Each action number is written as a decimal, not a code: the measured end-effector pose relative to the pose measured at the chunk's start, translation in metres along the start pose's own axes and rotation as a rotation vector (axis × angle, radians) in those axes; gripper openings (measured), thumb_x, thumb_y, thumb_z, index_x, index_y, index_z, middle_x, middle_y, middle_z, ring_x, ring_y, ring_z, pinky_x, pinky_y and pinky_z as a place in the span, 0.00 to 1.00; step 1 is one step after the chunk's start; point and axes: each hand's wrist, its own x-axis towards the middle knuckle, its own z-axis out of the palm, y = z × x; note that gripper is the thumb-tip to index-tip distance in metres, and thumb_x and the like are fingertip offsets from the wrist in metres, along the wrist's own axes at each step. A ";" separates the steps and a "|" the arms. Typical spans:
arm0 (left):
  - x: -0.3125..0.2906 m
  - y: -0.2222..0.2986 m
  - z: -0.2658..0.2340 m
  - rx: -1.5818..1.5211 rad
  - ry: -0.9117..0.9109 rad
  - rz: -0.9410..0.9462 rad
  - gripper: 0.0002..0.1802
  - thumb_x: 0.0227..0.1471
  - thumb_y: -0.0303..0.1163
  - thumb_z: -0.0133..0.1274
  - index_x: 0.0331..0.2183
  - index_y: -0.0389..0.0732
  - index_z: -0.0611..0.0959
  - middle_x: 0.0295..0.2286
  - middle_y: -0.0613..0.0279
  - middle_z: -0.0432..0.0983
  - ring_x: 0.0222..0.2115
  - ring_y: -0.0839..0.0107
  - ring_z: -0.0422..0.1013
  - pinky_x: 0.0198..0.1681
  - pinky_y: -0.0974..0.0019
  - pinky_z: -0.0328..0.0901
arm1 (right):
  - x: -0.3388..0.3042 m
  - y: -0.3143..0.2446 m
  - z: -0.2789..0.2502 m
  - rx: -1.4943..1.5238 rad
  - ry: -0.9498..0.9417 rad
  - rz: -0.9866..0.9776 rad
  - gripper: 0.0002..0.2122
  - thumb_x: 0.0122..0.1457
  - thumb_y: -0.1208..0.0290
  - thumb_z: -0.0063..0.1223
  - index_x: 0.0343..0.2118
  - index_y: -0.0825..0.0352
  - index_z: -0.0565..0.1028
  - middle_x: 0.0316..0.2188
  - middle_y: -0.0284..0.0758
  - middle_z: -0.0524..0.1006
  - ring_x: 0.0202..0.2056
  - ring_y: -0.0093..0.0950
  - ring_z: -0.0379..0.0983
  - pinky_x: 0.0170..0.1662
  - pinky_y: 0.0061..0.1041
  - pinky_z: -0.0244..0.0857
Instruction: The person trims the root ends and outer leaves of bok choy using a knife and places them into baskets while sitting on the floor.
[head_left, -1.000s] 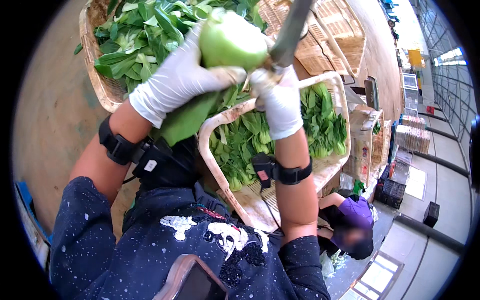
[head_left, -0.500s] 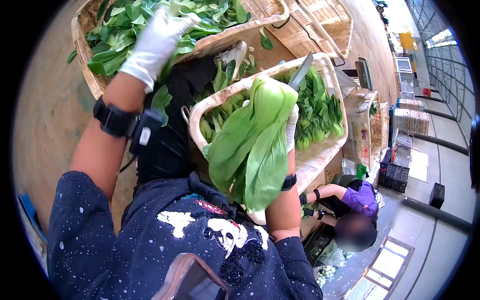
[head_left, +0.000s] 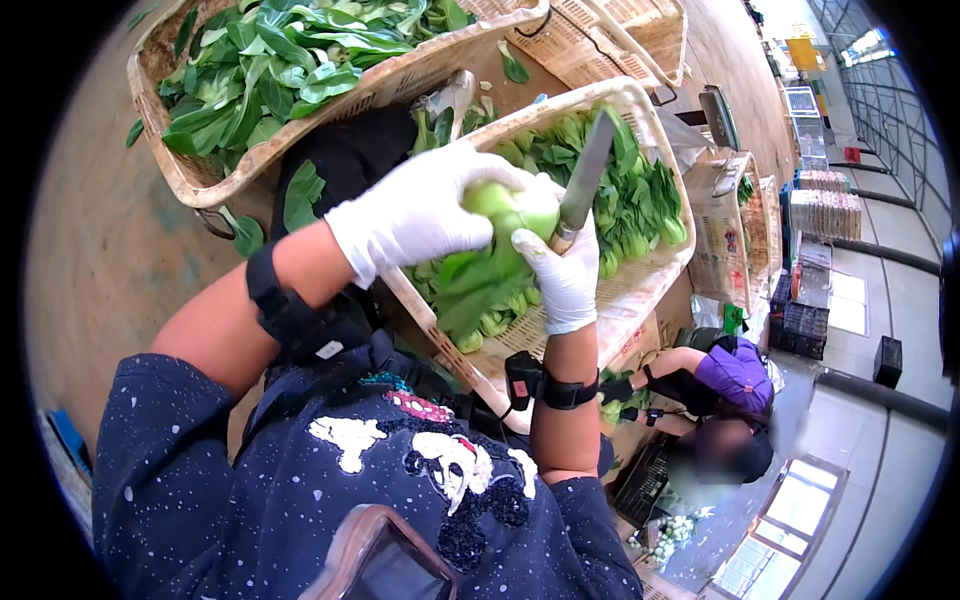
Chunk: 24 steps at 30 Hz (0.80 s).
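White-gloved, my left hand (head_left: 420, 205) is closed around the pale base of a bok choy (head_left: 515, 210). The green leaves of that head hang down toward me. In my right hand (head_left: 568, 285), also gloved, is a knife (head_left: 590, 170) held by its light handle, blade pointing up and away. The right thumb rests against the bok choy's base. Both hands are over a white plastic crate (head_left: 674, 155), where several bok choy heads (head_left: 640, 195) lie in rows. My left fingertips are partly hidden behind the vegetable.
At the upper left stands a dirty crate (head_left: 152, 120) heaped with loose leaves (head_left: 285, 65). More crates (head_left: 715, 220) stand to the right. A person in a purple shirt (head_left: 735, 380) works at the lower right. Stray leaves (head_left: 513, 62) lie on the floor.
My left hand has come from the leaf crate at upper left to the bok choy and gripped its base. The bok choy has turned, its base now between both hands.
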 end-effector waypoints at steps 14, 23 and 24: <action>0.063 -0.066 0.048 0.215 -0.104 -0.155 0.21 0.49 0.35 0.54 0.45 0.37 0.75 0.35 0.62 0.75 0.37 0.73 0.70 0.42 0.70 0.64 | -0.191 0.030 -0.431 -0.334 0.834 0.068 0.22 0.52 0.55 0.55 0.46 0.64 0.72 0.39 0.36 0.75 0.36 0.31 0.73 0.40 0.34 0.70; -0.012 -0.154 0.306 0.135 -1.522 -0.486 0.28 0.44 0.32 0.54 0.50 0.39 0.72 0.43 0.51 0.73 0.44 0.62 0.70 0.48 0.65 0.63 | -0.300 0.210 -0.495 -0.174 1.449 1.011 0.18 0.46 0.49 0.61 0.23 0.57 0.67 0.12 0.28 0.67 0.10 0.23 0.58 0.13 0.24 0.51; -0.024 -0.159 0.323 0.231 -1.621 -0.466 0.31 0.42 0.32 0.54 0.51 0.39 0.70 0.44 0.49 0.72 0.45 0.59 0.69 0.49 0.64 0.62 | -0.298 0.202 -0.497 -0.075 1.426 0.911 0.17 0.48 0.51 0.60 0.27 0.58 0.69 0.16 0.29 0.69 0.15 0.23 0.64 0.15 0.23 0.53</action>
